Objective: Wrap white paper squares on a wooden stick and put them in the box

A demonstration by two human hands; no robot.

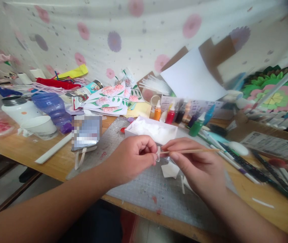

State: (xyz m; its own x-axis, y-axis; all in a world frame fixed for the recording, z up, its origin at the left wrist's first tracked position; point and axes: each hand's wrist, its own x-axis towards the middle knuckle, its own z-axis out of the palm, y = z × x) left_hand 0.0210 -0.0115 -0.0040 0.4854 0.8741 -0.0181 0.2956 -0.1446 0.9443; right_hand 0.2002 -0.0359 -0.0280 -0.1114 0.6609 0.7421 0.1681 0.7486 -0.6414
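Observation:
In the middle of the head view, my left hand is closed, its thumb and fingers pinching a small whitish piece. My right hand grips a thin wooden stick, which lies level and points left, its tip meeting the whitish piece. Just behind both hands is a white box filled with white fluffy material. Below my right hand a white paper scrap rests on the grey cutting mat. The fine shape of the pinched piece is too blurred to tell.
A phone on a stand is left of the mat. Paint bottles, such as a green one, are behind the box. Cups and a white jar crowd the left; pens and a cardboard box are at the right.

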